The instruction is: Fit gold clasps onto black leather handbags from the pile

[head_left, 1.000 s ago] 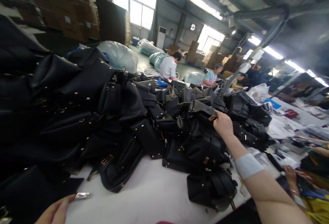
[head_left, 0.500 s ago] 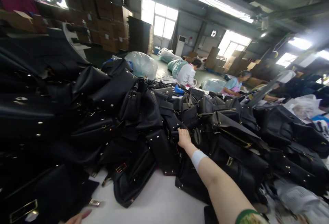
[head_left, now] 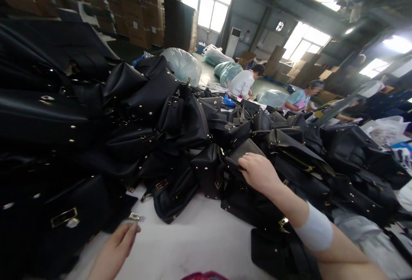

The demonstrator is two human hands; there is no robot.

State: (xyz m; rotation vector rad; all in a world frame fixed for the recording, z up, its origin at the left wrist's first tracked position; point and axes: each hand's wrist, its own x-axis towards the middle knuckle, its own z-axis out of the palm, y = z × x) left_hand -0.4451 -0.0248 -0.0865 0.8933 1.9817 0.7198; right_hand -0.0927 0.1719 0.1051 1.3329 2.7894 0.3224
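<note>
My right hand (head_left: 259, 170) is closed on the edge of a black leather piece (head_left: 247, 148) in the middle of the pile, its fingers curled over the near side. A white band covers the right wrist. Low on the left, my left hand (head_left: 117, 245) is over the white table (head_left: 180, 237), fingers pressed together; whether they hold anything is too small to tell. Just above its fingertips is a small metal clasp (head_left: 134, 216). A black bag with a gold buckle (head_left: 64, 218) lies to its left.
Black bags (head_left: 41, 117) are heaped high on the left and across the table. Past them, two people (head_left: 241, 83) (head_left: 299, 97) sit near plastic-wrapped bundles (head_left: 182, 65). Cardboard boxes (head_left: 138, 14) stand at the back left. A clear plastic bag (head_left: 363, 237) lies at the right.
My right hand has come nearer and now grips a black piece lifted from the pile. More of my left hand shows, higher up. The camera view has shifted.
</note>
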